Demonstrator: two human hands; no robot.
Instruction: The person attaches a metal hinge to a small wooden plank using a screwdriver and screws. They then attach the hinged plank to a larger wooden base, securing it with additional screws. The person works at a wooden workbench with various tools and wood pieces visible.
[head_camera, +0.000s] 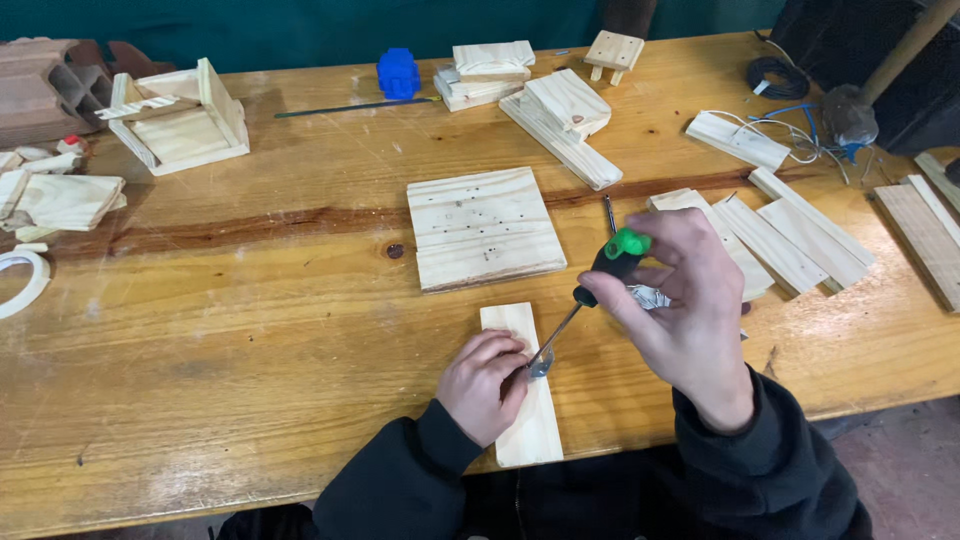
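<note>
A narrow pale wood slat lies near the table's front edge. My left hand rests on it, fingers pinched on a small metal piece at the slat's right side. In my right hand is a screwdriver with a black and green handle. Its thin shaft slants down-left, and the tip meets the metal piece. A square pine board with several small holes lies just beyond the slat.
Loose slats lie fanned at the right, stacked wood blocks at the back, an open wooden box frame at the back left. A blue plastic piece, cables and a tape roll sit around the table.
</note>
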